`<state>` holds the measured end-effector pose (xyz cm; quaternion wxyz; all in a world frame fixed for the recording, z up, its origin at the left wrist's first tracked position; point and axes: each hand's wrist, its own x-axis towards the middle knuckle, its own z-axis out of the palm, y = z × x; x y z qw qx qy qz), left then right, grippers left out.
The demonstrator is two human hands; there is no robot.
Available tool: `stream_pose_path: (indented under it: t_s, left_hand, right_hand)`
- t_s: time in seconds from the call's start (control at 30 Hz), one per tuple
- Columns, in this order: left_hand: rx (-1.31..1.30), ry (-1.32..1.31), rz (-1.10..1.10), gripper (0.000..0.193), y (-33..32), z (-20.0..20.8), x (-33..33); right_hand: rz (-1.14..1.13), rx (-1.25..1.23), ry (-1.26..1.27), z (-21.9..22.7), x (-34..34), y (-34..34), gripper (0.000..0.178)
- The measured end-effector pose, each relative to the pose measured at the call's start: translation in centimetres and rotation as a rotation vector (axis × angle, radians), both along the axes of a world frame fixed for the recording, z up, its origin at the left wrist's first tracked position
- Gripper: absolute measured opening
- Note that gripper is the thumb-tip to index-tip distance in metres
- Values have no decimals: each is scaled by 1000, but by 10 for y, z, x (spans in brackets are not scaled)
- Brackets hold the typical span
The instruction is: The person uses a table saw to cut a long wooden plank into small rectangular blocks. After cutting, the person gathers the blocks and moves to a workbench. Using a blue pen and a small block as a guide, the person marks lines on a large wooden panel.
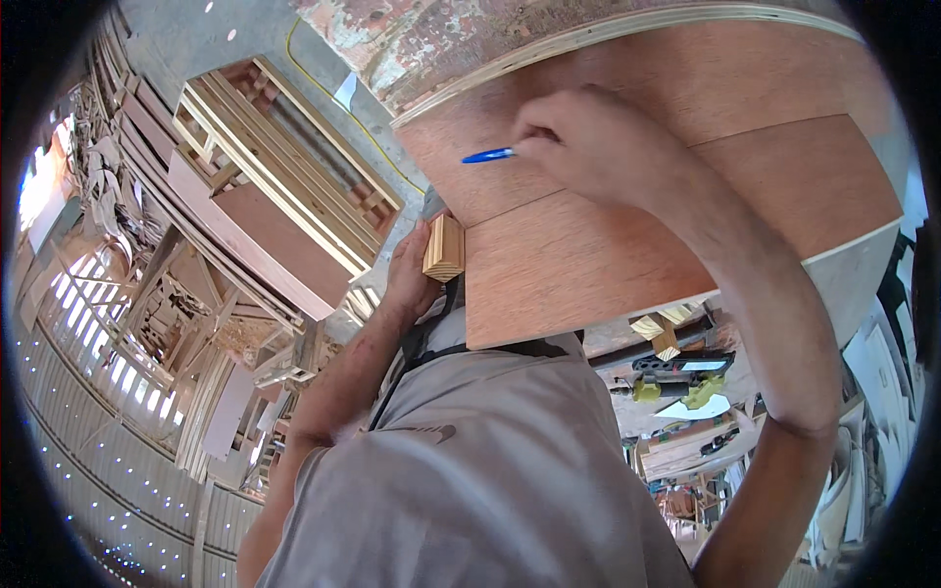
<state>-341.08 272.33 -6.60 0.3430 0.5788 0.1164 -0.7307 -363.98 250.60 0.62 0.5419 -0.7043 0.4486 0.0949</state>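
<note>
My right hand (593,142) is closed around a blue pen (487,155), which points left just over the reddish plywood (578,269). A thin dark line crosses the plywood from left to right; I cannot tell whether it is a seam or a drawn mark. At the plywood's left edge, my left hand (414,263) grips a short block of pale wood (445,245). The block's striped end grain faces me, and some of the left fingers are hidden behind it.
Beyond the plywood lies a worn, paint-stained tabletop (441,44). A long wooden frame (284,167) stands on the floor to the left, with a yellow cord (365,125) beside it. Below the plywood's right side sit a green-and-black power tool (681,380) and wood offcuts (665,336).
</note>
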Motion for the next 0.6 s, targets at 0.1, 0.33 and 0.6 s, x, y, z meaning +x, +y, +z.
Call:
stream_pose_path:
  t_s: [0.1, 0.33, 0.6]
  left_hand:
    - [-87, -68, -46, 55, 1, 11, 12]
    - [-326, 323, -124, 63, -18, 77, 40]
    - [-734, 499, -239, 56, -41, 126, 25]
  right_hand:
    - [-147, -71, -91, 42, -27, 11, 21]
    - [-858, -258, -186, 125, -59, 121, 24]
    - [-1378, -170, -482, 117, -59, 248, 21]
